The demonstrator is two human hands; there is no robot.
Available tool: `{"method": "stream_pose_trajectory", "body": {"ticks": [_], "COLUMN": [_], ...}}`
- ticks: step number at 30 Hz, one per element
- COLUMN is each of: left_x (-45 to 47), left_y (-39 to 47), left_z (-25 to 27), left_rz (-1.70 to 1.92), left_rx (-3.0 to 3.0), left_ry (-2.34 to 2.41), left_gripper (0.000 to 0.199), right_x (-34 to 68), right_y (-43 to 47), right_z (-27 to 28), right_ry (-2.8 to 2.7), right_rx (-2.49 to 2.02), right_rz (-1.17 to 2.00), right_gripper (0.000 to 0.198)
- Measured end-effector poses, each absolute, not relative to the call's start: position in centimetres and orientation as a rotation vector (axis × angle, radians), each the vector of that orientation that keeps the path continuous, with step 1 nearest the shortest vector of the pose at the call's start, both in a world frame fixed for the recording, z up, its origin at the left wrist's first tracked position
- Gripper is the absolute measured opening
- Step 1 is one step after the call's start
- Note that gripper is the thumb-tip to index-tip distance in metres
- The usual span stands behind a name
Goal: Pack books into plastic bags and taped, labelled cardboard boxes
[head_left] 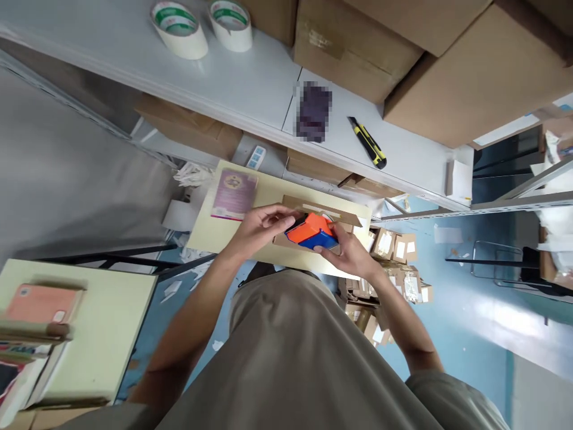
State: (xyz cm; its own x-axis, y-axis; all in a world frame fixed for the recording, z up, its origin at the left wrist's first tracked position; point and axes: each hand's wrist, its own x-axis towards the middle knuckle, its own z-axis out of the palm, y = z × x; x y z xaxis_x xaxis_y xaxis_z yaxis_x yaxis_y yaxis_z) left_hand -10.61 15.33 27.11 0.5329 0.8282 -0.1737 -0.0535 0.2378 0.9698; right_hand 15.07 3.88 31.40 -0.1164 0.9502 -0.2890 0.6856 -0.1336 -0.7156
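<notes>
Blue floor [430, 230] spreads out below, and over it a long grey shelf [250, 89] runs across the far side. Large cardboard boxes [465, 89] stand on the shelf toward the right. Just below its near edge is a pale yellow table [273, 188], with a second yellow table [102, 334] at lower left, partly covered by books and boxes. Small labelled cartons [398, 280] lie heaped on the floor, right of the first table. On that table, beneath the hands, rests a piece of brown cardboard [349, 218]; a purple booklet [235, 194] lies flat to its left.

Both hands are busy with one item. The left hand [264, 227] is half open, a gap showing behind the thumb, with thumb and forefinger tips pinching the dark left end of an orange-and-blue object [308, 229]. The right hand [347, 248] curls more closely around the other end: its thumb presses the blue near side, while a finger bends over by the orange top. The object is held above the cardboard, tilted. Two tape rolls [185, 42] sit on the shelf at upper left, and a slim yellow-and-black cutter [367, 143] lies farther right.
</notes>
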Motion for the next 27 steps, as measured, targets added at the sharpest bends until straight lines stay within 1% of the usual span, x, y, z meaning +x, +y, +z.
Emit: {"method": "stream_pose_trajectory", "body": {"ticks": [5, 10, 14, 18, 23, 27], "left_x": [-12.7, -13.4, -13.5, -14.6, -15.4, -13.8], "left_y": [16.4, 16.9, 15.7, 14.8, 15.5, 15.2], "left_z": [25.3, 22.4, 20.7, 18.7, 14.8, 11.9], "left_rz": [0.676, 0.693, 0.707, 0.740, 0.721, 0.712], "left_rx": [1.189, 1.103, 0.945, 0.855, 0.801, 0.780], "left_ry": [0.822, 0.854, 0.900, 1.009, 1.085, 1.070], "left_gripper": [0.046, 0.046, 0.050, 0.050, 0.058, 0.065], "right_x": [12.8, 10.3, 9.2, 10.2, 11.5, 10.2], "right_y": [5.3, 7.2, 9.4, 11.1, 11.9, 12.6], "right_z": [33.3, 34.5, 35.9, 39.0, 42.5, 42.2], "right_ry": [-1.948, -1.931, -1.952, -2.030, -1.983, -2.014], "right_rx": [-1.944, -2.128, -2.250, -2.323, -2.516, -2.550], "right_rz": [1.088, 1.144, 1.218, 1.319, 1.347, 1.235], "right_gripper": [0.053, 0.048, 0.060, 0.064, 0.064, 0.067]}}
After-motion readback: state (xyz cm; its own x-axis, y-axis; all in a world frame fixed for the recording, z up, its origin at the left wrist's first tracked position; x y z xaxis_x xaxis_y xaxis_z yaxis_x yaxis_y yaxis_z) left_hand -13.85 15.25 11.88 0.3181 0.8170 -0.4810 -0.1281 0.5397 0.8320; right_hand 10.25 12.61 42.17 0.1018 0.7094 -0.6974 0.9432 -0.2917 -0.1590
